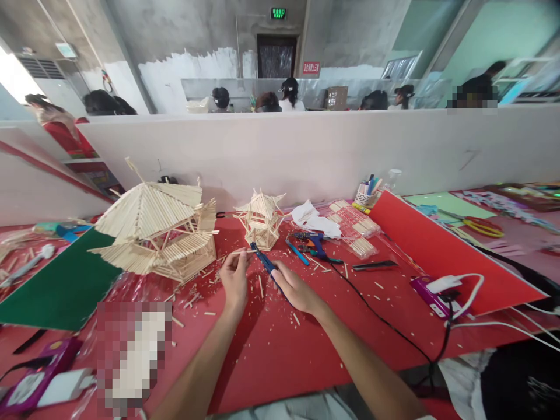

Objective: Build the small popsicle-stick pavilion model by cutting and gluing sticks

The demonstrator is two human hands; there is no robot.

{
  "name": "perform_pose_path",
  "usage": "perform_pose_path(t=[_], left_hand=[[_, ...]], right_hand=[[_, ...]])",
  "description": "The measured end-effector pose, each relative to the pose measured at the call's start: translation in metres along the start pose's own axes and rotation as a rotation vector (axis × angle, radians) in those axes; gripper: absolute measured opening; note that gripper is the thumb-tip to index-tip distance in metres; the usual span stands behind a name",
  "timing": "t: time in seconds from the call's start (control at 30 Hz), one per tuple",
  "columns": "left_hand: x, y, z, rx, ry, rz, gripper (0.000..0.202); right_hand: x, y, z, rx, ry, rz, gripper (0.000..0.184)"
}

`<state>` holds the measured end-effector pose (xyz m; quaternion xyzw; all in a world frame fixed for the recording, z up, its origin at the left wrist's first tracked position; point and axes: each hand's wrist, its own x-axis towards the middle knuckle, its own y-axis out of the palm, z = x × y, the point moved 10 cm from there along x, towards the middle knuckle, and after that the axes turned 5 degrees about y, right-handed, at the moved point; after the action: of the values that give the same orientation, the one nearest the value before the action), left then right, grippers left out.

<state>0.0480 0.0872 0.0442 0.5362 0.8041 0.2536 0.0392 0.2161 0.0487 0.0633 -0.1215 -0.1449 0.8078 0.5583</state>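
My left hand [235, 279] pinches a thin wooden stick [243, 252] between thumb and fingertips. My right hand [294, 284] is closed around dark blue pliers [264, 262], whose jaws meet the stick's right end. Just beyond the jaws stands a small pavilion model [259, 220] built of such sticks, with a pointed roof. To the left of my hands is a larger stick pavilion [149, 213] with a wide sloping roof. Cut stick pieces and chips lie scattered on the red tabletop [271, 356] beneath my hands.
Right of the small model lie a blue glue gun [320, 247] with a black cord, a blue pen [297, 252], white tissue [311, 218] and bagged sticks [359, 228]. A red board [441, 245] and purple power strip [431, 296] are further right. A white partition [306, 151] closes the back.
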Motion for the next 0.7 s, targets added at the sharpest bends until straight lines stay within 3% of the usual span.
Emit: perform_pose_path(t=[0.33,0.7], left_hand=[[-0.001,0.003,-0.005,0.101,0.086,0.057,0.029],[-0.002,-0.001,0.005,0.133,0.086,0.044,0.028]], right_hand=[[0.001,0.003,-0.004,-0.157,0.012,-0.064,0.028],[0.006,0.008,-0.022,-0.213,0.054,-0.105,0.032]])
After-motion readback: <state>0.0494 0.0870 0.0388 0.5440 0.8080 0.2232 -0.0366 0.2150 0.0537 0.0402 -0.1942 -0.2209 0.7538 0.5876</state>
